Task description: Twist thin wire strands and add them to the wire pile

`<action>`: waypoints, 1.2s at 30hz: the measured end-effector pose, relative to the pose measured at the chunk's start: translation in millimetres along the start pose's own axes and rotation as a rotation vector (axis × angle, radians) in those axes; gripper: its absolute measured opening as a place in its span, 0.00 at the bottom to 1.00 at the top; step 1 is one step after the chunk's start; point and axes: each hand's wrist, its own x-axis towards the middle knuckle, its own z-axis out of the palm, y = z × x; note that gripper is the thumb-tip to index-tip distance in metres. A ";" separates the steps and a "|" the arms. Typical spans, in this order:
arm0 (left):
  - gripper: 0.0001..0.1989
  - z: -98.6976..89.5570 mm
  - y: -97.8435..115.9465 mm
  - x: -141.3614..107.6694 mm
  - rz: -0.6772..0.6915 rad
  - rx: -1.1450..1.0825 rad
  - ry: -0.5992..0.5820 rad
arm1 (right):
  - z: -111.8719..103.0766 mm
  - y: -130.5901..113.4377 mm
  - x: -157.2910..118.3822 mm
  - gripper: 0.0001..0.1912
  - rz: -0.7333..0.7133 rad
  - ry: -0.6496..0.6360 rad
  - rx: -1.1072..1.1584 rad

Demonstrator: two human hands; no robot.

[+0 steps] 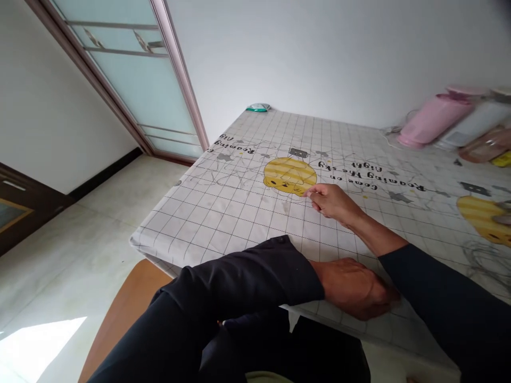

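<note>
A white tablecloth (223, 229) with black grid lines, lettering and yellow animal prints covers the table. My right hand (329, 202) is over the cloth at the lower edge of a yellow print (290, 173), thumb and fingers pinched together; anything between them is too small to make out. Nearer the table's front edge, my left hand (357, 290) rests curled with its back up, below the right forearm. Its fingertips are hidden, and so is whatever they may hold.
A pink thermos (435, 119), a white container (473, 122) and a clear brown vessel (485, 146) are at the back right. A green and white packet (258, 107) lies at the far left corner. Coiled cord (485, 260) is at right, a wooden seat (128, 298) at lower left.
</note>
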 end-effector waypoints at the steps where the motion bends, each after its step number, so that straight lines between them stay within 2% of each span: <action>1: 0.13 -1.5 0.6 0.0 -0.001 -0.013 -0.001 | -0.6 3.1 0.5 0.09 0.008 0.024 0.002; 5: 0.13 -7.0 3.5 0.7 -0.003 -0.060 0.012 | 2.9 8.0 -0.3 0.08 0.072 0.060 0.039; 12: 0.10 -9.5 4.2 2.9 -0.003 -0.052 0.041 | 20.7 -14.2 13.1 0.06 0.024 0.033 0.049; 16: 0.10 -8.1 2.6 1.9 -0.014 -0.048 0.019 | 3.8 -10.5 14.3 0.07 0.014 0.107 0.000; 21: 0.07 -2.3 1.4 0.7 -0.045 -0.017 0.031 | -30.8 16.7 -2.4 0.06 0.089 0.160 -0.069; 25: 0.10 -1.6 4.1 -0.8 -0.078 0.012 0.022 | -39.7 31.9 -9.8 0.08 0.134 0.169 -0.069; 31: 0.11 -5.6 7.4 -2.2 -0.095 0.048 0.016 | -34.1 32.5 2.5 0.10 0.026 0.195 -0.332; 36: 0.10 -5.3 5.4 -3.0 -0.089 0.053 0.044 | -27.6 35.9 3.2 0.11 -0.092 0.313 -0.634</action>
